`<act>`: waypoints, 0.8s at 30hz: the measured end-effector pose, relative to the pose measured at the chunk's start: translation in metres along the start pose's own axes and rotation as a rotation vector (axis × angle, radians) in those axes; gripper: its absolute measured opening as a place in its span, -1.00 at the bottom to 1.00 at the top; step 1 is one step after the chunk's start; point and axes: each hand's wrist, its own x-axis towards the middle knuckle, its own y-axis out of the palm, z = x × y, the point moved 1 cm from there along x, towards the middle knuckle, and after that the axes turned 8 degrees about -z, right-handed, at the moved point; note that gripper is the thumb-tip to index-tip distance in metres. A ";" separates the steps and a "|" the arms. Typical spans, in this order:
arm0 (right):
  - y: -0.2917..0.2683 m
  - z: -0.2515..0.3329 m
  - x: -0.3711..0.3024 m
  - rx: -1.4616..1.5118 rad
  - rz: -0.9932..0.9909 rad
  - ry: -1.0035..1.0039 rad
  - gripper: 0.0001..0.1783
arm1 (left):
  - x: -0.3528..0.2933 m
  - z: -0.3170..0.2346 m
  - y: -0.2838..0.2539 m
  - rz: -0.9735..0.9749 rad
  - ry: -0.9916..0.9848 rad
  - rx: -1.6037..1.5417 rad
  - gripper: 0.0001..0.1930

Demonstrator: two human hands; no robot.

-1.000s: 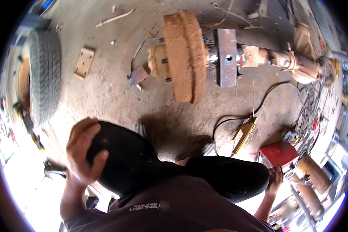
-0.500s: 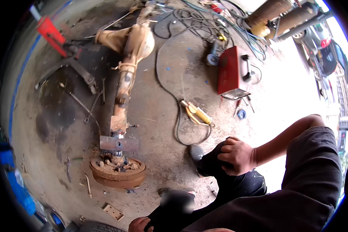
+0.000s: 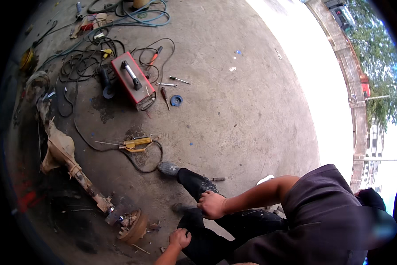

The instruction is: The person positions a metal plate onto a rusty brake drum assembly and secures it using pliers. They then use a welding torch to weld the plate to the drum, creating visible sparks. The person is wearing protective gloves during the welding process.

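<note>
My right hand (image 3: 211, 204) is on my right knee, its fingers curled over the dark trouser leg (image 3: 194, 183). Lower down, my left hand (image 3: 180, 238) lies closed against the other knee, fingers bent on the cloth. Neither holds a tool. Beyond my shoe (image 3: 168, 168), a yellow electrode holder (image 3: 136, 143) lies on the floor, a thin rod sticking out to its left. To the left stretches a rusty vehicle axle (image 3: 59, 141), ending close to me in a brown brake drum (image 3: 134, 227) that has crumbly debris on it.
A red welding machine (image 3: 130, 75) stands farther off, an angle grinder (image 3: 105, 84) beside it. Near it lie a screwdriver (image 3: 165, 98), a spanner (image 3: 166, 84) and a blue ring (image 3: 176, 100). Tangled cables (image 3: 77, 66) and hoses spread at the far left.
The view has swung right, so the axle and welding machine sit farther left in the picture. My left hand and forearm show more fully. Both hands stay on my knees.
</note>
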 end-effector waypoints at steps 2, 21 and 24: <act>-0.001 -0.022 -0.046 -0.040 -0.047 0.186 -0.63 | -0.002 -0.036 0.005 0.061 -0.098 0.159 -0.63; -0.070 -0.127 -0.379 1.095 -0.099 1.075 -0.15 | 0.140 -0.351 -0.139 0.096 -0.376 -0.120 -0.57; -0.083 -0.144 -0.407 1.351 -0.196 1.102 0.00 | 0.162 -0.415 -0.173 0.034 -0.514 -0.109 -0.49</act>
